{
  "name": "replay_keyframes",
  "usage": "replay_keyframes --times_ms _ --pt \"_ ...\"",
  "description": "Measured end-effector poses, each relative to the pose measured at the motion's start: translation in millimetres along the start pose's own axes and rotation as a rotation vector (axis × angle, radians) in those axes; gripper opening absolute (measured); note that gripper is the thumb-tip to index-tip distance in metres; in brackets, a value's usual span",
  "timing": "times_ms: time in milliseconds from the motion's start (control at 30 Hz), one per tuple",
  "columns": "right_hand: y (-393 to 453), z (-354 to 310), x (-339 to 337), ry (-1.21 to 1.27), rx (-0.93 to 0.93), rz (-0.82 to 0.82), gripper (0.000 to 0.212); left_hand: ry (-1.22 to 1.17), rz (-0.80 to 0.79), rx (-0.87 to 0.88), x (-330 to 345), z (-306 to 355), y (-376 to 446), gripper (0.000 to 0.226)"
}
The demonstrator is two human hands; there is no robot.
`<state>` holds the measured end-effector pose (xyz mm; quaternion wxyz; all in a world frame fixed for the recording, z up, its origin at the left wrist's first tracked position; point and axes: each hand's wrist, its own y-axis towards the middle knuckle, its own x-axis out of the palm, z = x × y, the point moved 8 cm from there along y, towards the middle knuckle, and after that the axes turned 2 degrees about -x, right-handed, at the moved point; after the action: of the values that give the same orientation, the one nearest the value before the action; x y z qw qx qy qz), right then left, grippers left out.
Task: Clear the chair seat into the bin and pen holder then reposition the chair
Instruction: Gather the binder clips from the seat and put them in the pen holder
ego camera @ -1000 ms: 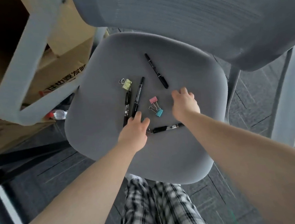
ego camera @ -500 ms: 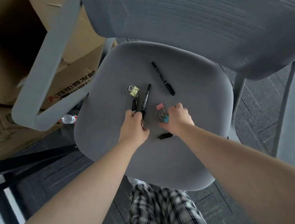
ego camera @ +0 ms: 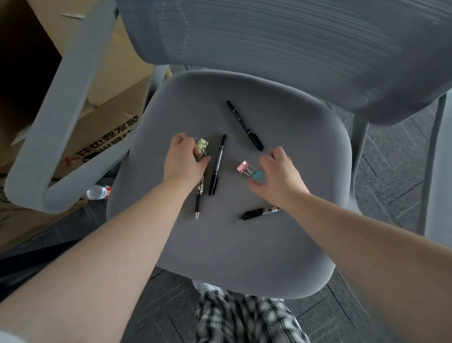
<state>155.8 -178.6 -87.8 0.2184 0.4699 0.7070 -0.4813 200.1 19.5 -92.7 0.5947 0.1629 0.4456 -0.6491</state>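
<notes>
While both bare arms reach down from the near edge, the scene sorts by size as follows.

Chair backrest (ego camera: 317, 40): grey mesh, filling the top right of the view, above the seat.
Chair seat (ego camera: 226, 253): grey padded cushion in the middle, carrying every small item listed below.
Armrest (ego camera: 58, 109): pale grey loop on the left side of the chair, in front of the boxes.
Cardboard boxes (ego camera: 111, 126): brown, stacked on the floor to the left of the seat, one with printed characters on its side.
Left hand (ego camera: 184, 161): on the left part of the seat, fingers curled closed on the yellow clip.
Right hand (ego camera: 277, 175): right of centre on the seat, thumb and fingers pinched on the teal clip.
Marker, far (ego camera: 245, 125): black, lying slantwise towards the back of the seat, apart from both hands.
Marker, middle (ego camera: 217, 165): black, just beside the left hand, between the two hands.
Click pen (ego camera: 198, 201): black and silver, partly under the left hand, tip pointing to the near edge.
Short pen (ego camera: 258, 212): black, lying crosswise near the right wrist, one end hidden under it.
Yellow clip (ego camera: 202, 146): binder clip at the left fingertips.
Pink clip (ego camera: 243, 167): binder clip resting on the seat, touching the teal one.
Teal clip (ego camera: 256, 174): binder clip between the right thumb and fingers.
</notes>
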Motion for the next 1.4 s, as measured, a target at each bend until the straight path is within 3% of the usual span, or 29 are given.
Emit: replay_keyframes --times_ms 133,500,700,1067,1400 --pt "15 -12 0 0.052 -0.038 0.063 0.024 0.055 -0.030 0.043 11 4 15 0.025" --pt "34 -26 46 -0.133 0.020 -0.050 0.030 0.116 0.054 0.047 13 -8 25 0.018" --pt "38 -28 40 -0.093 -0.028 -0.013 0.019 0.120 0.101 0.064 7 -11 21 0.021" --pt "38 -23 42 -0.045 -0.032 -0.009 0.028 0.141 0.022 0.040 12 -8 26 0.019" --pt "30 -25 33 0.024 -0.047 0.012 0.026 0.212 0.054 0.066 -2 -3 20 0.019"
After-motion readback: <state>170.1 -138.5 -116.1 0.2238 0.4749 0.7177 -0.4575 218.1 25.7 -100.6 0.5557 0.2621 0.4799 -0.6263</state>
